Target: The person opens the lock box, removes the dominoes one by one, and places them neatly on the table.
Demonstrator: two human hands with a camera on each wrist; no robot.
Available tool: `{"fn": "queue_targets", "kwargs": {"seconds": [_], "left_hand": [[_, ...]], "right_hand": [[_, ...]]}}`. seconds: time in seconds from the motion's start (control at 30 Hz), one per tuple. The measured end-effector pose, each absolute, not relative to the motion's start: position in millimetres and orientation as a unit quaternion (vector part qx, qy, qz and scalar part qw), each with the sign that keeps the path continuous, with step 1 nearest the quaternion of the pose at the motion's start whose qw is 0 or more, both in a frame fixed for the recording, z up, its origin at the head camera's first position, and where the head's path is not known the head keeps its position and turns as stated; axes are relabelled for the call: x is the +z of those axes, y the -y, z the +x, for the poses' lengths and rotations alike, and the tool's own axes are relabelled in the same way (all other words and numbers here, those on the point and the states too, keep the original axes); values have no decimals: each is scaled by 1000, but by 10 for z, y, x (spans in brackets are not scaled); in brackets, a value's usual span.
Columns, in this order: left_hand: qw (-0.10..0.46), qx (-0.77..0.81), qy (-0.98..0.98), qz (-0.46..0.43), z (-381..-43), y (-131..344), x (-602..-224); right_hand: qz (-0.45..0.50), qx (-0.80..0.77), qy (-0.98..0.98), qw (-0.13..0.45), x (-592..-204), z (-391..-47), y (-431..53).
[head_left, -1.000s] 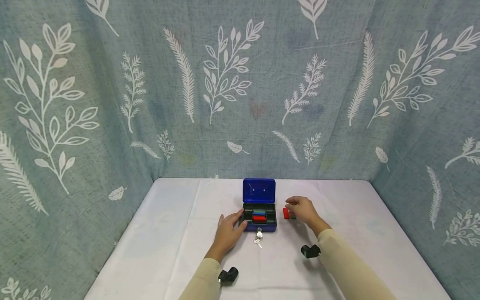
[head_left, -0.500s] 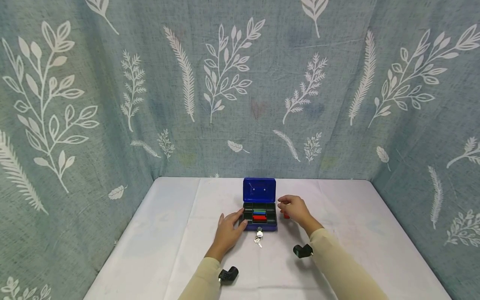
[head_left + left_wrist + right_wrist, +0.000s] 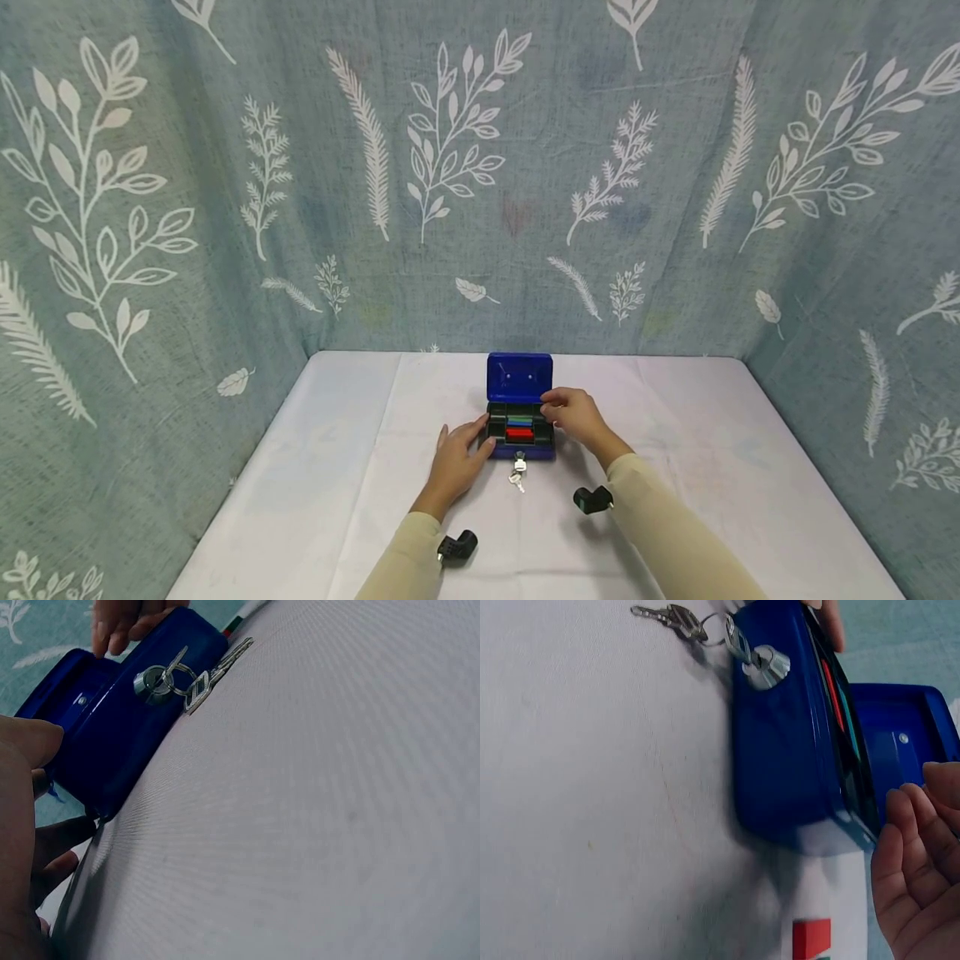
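A small blue cash box (image 3: pixel 540 455) stands on the white cloth, its lid (image 3: pixel 519 367) raised at the back. In its black divided tray lie a red piece (image 3: pixel 519 433), a blue one (image 3: pixel 519 423) and a green one behind it. A key sits in the front lock, with a second key (image 3: pixel 682 621) hanging from the ring. My left hand (image 3: pixel 453 467) rests against the box's left side, thumb at the rim. My right hand (image 3: pixel 581 417) hovers at the tray's right edge, fingers loosely bent, with nothing visible between them. A red block (image 3: pixel 811 937) lies right of the box.
A bit of green (image 3: pixel 823 958) shows beside the red block on the cloth. The white-covered table (image 3: pixel 375 417) meets a leaf-patterned curtain (image 3: pixel 480 167) at the back and sides. Black wrist cameras (image 3: pixel 459 547) stick out from both sleeves.
My right hand has moved left from over the red and green blocks on the cloth to the tray's right edge. The left hand and the box stay in place.
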State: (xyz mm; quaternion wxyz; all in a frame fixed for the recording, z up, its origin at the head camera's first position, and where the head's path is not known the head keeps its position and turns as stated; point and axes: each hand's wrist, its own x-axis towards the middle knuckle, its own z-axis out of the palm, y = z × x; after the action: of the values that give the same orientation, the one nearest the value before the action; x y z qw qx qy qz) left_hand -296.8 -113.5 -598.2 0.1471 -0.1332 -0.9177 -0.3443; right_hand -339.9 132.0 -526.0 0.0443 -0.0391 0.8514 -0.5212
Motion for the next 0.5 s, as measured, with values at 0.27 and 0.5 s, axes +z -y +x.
{"fn": "queue_targets", "kwargs": {"seconds": [0.27,0.5], "left_hand": [[148,-348,916,-134,-2953,1136,-5949],[145,-351,915,-135,-2952,1138,-5948]], "right_hand": [[-77,-504,-859,43,-5266,-3430,-1200],[-107,-425,-898,46,-5254,-3424,-1104]]}}
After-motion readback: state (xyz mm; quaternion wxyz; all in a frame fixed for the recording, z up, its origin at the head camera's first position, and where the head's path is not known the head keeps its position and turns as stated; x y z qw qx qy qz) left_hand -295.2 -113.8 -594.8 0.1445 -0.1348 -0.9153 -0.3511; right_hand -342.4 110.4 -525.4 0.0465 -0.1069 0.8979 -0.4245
